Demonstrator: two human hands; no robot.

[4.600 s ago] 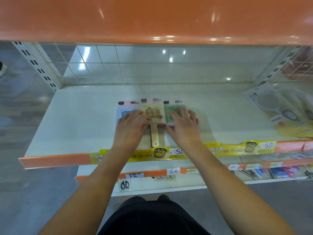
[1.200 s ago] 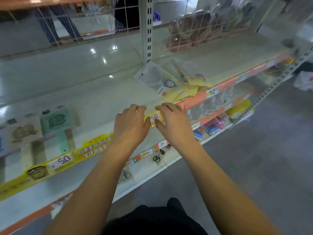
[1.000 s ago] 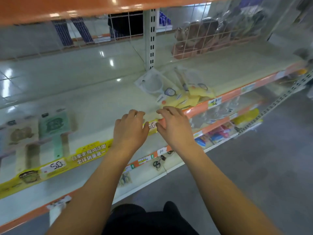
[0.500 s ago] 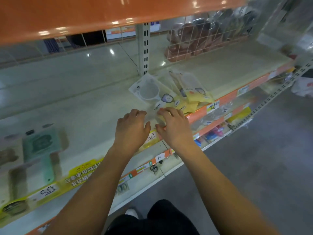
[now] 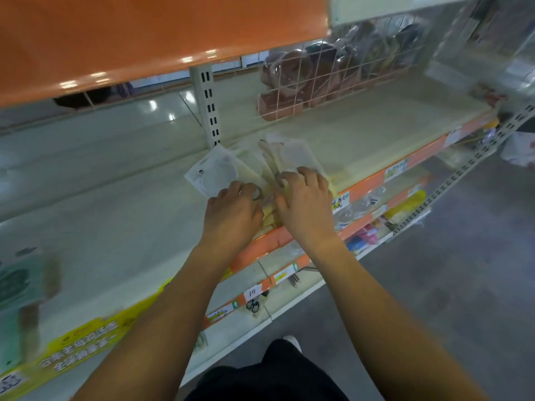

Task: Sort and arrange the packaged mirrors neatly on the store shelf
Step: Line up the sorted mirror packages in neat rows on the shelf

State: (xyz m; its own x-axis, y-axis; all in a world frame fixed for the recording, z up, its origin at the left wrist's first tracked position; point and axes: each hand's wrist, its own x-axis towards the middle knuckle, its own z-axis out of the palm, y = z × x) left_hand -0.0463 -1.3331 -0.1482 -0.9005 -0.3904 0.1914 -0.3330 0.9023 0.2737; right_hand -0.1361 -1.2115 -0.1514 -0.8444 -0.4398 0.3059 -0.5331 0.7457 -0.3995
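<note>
A loose pile of packaged mirrors (image 5: pixel 220 175) in clear, white and yellow bags lies on the cream shelf (image 5: pixel 115 215), near its front edge. My left hand (image 5: pixel 231 211) sits at the near end of the pile with its fingers curled onto a packet. Beside it, my right hand (image 5: pixel 304 202) rests with bent fingers on top of the yellow-backed packets (image 5: pixel 292 156). At the far left, blurred, a green carded hand mirror (image 5: pixel 17 285) lies flat on the shelf.
A pink wire basket (image 5: pixel 318 79) with wrapped brownish goods stands at the back right. A slotted upright (image 5: pixel 210 111) rises just behind the pile. An orange shelf (image 5: pixel 144 39) hangs overhead. Orange price strips (image 5: pixel 367 182) line the edge, with small goods on the shelves below.
My view has swung right, away from the carded mirrors. Both hands have moved from the shelf's front edge forward onto the pile of bagged mirrors.
</note>
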